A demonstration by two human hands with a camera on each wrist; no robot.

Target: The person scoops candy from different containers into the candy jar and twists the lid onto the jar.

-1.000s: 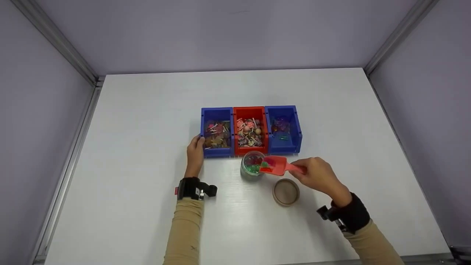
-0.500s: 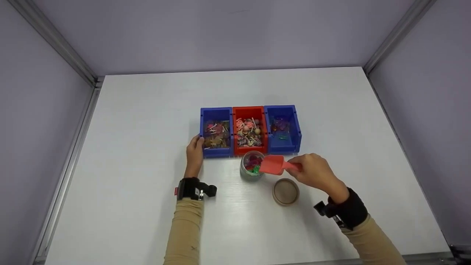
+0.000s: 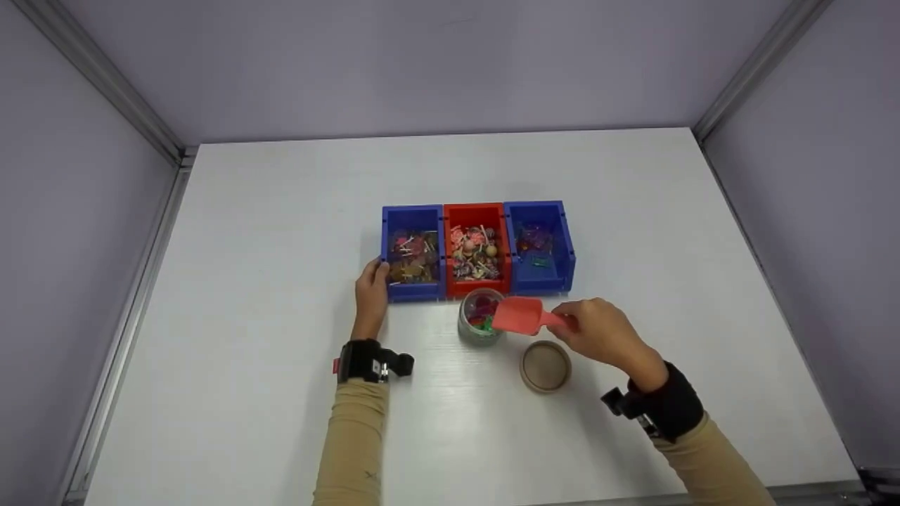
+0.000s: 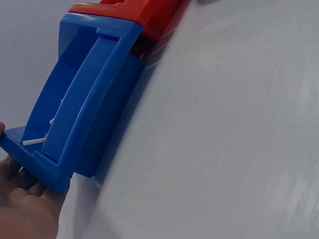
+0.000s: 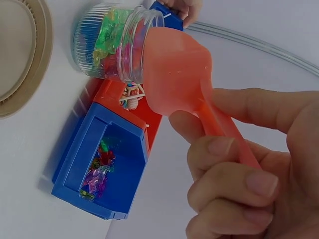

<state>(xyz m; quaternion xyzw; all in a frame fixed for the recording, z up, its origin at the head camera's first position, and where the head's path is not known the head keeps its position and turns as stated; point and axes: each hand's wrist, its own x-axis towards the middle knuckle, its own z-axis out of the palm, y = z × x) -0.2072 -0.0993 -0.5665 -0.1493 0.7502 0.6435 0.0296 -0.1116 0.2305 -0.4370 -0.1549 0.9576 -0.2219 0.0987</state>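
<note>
My right hand [image 3: 603, 334] grips the handle of a coral-pink scoop [image 3: 519, 315]. In the right wrist view, the scoop [image 5: 174, 69] is tipped over at the mouth of a ribbed glass jar [image 5: 99, 37], with no pieces showing on it. Red and green translucent pieces [image 3: 483, 321] lie inside the jar. At the left, my left hand [image 3: 371, 295] holds the side wall of a blue bin [image 3: 385, 235]. The left wrist view shows that hand's [image 4: 30, 204] fingers against the outside of the blue bin [image 4: 94, 114] and a thumb tip at its edge.
Between the left bin and another blue bin [image 3: 568, 263] stands a red bin [image 3: 476, 287] of lollipops. Colourful translucent pieces [image 3: 536, 239] lie in the right bin. A round brownish lid [image 3: 546, 367] rests on the white table [image 3: 246, 316], near the jar.
Green and red pieces on the scoop have dropped into the jar as the scoop turned over. The scoop has shifted slightly left; my left hand stays at the bin.
</note>
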